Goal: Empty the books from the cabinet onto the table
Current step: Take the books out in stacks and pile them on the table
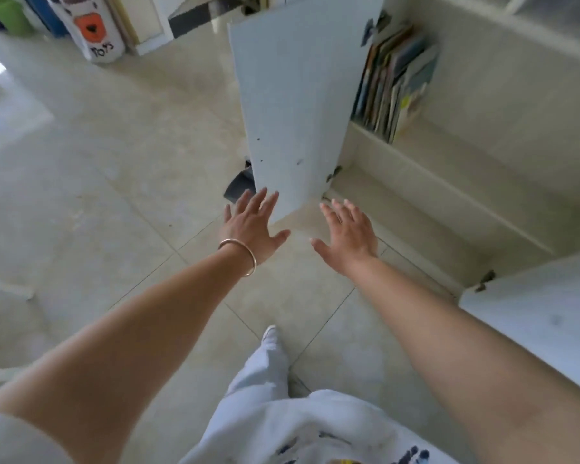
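Reaching: both hands stretch forward over the tiled floor [98, 182], palms down, toward the open cabinet [503, 105].
Left hand: the left hand [252, 229] has its fingers spread and straight, holding nothing; a bangle [240, 256] circles the wrist, and the fingertips lie at the lower edge of the open left door [292, 95], though I cannot tell if they touch it.
Right hand: the right hand [347, 234] is also spread and empty, hanging in front of the bottom shelf [426, 209].
Books: the books [394, 82] stand in a row on the upper shelf [449, 152], packed against the cabinet's left wall just behind the door hinge, spines facing out and leaning slightly; their long axis runs up and down.
Direction: from both hands the books lie ahead, higher and to the right, well apart from either.
Nearer hand: the right hand looks the closer of the two, with an open path into the cabinet; the left door stands between the left hand and the books.
Right door: the right door [533, 313] is swung open at the lower right, beside the right forearm.
Bench: no bench shows in this view, so where the books must go cannot be told.
Progress: judging from the full row, the emptying has barely begun.
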